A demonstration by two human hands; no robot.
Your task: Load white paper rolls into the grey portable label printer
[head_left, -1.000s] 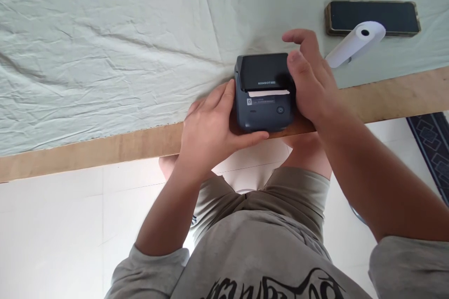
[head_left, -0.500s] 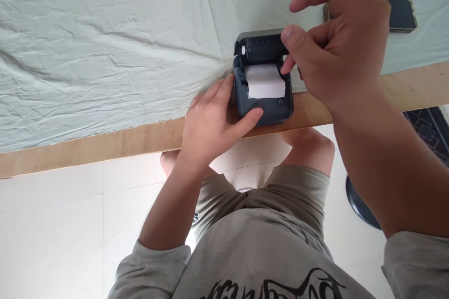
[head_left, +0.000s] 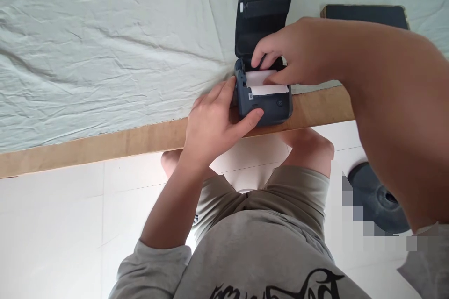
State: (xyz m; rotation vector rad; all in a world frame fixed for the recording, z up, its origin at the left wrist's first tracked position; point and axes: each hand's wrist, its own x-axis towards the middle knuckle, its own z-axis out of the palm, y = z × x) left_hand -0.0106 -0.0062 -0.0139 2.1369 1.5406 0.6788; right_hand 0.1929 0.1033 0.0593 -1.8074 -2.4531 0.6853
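A small dark label printer sits at the table's front edge with its lid tipped far back. White roll paper lies in its bay, and a loose end hangs over the front lip. My left hand grips the printer's left side, fingers along the side and thumb across the front. From the right, my right hand reaches into the bay. Its thumb presses the paper while the bent fingers curl over the roll's far side; the fingertips are partly hidden.
A dark phone-like slab lies on the pale wrinkled cloth, behind my right forearm. The wooden table edge runs along the front. On the tiled floor at right stands a round black base, partly pixelated.
The printer's lid has swung further back. My right hand has come down from above the printer into the paper bay. My left hand has stayed in place.
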